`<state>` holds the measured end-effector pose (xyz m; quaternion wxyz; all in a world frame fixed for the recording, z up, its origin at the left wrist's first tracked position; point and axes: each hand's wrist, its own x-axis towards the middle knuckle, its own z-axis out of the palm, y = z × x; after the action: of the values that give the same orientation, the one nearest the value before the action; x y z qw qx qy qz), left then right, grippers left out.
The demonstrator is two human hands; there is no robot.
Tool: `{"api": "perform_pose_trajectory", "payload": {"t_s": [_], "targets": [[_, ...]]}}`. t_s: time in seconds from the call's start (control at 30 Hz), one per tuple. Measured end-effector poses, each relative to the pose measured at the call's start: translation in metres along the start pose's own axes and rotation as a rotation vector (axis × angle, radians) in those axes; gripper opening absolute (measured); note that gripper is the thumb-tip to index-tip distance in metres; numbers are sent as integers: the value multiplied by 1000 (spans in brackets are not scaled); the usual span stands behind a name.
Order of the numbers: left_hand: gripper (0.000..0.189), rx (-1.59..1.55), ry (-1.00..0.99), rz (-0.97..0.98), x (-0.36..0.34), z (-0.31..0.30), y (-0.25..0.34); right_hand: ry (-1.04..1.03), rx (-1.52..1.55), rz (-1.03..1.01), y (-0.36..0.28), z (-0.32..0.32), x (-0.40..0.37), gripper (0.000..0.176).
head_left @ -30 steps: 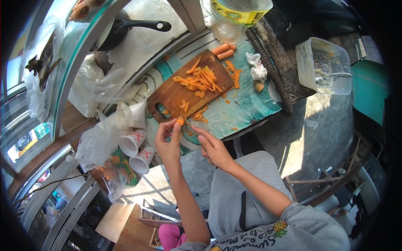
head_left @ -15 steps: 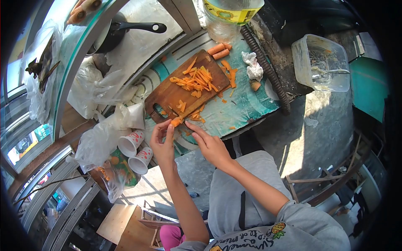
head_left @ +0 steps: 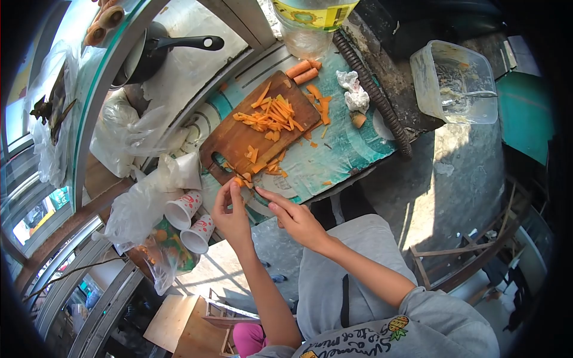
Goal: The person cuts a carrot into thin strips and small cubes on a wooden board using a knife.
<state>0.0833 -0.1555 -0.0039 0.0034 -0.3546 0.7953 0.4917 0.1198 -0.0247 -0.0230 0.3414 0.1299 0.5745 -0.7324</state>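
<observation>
My left hand (head_left: 233,216) pinches a small carrot piece (head_left: 239,181) beside the handle end of the wooden cutting board (head_left: 219,137). Close on its right, my right hand (head_left: 295,221) has its fingers closed, index finger stretched toward the carrot piece; what it grips is too hidden to make out. Cut carrot sticks (head_left: 271,115) lie heaped on the board, with smaller scraps near its lower edge. Several larger carrot chunks (head_left: 305,75) rest past the board's far corner, and thin orange slices (head_left: 322,104) lie along its right side.
Crumpled white tissue (head_left: 356,98) lies near a dark ridged bar (head_left: 376,89). A clear plastic tub (head_left: 422,83) stands at the upper right. Two paper cups (head_left: 197,234) and plastic bags (head_left: 134,209) sit left of my hands. Behind the frame is a black-handled pan (head_left: 143,65).
The view has shifted slightly, moving the board left in the picture. My hands stay close together at the board's handle end, and the carrot piece in my left hand looks smaller.
</observation>
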Motion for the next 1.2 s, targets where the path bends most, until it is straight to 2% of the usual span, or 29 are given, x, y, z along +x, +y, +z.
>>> {"api": "perform_pose_trajectory", "payload": {"t_s": [0.07,0.27,0.37,0.47,0.8,0.87,1.2], "targets": [[24,10,0,11,3,-4,-4,11,-71,-90,-1,1,-1,41],[21,-105,-29,-124,2,-7,-6,28,-129,-130,-5,6,-2,41],[21,-124,-10,-136,-1,-6,-10,-32,-168,-36,-12,0,-4,41],[21,-145,-27,-137,-3,-4,-9,-23,-176,-67,-13,-3,-5,41],[19,-79,-10,-53,-4,6,-10,-56,-233,25,-19,-9,-4,41],[18,-49,6,-20,-4,7,-7,95,-134,-181,-5,-6,-2,40],[17,36,17,28,-5,7,-7,-16,-176,-76,-14,-12,-6,39]]}}
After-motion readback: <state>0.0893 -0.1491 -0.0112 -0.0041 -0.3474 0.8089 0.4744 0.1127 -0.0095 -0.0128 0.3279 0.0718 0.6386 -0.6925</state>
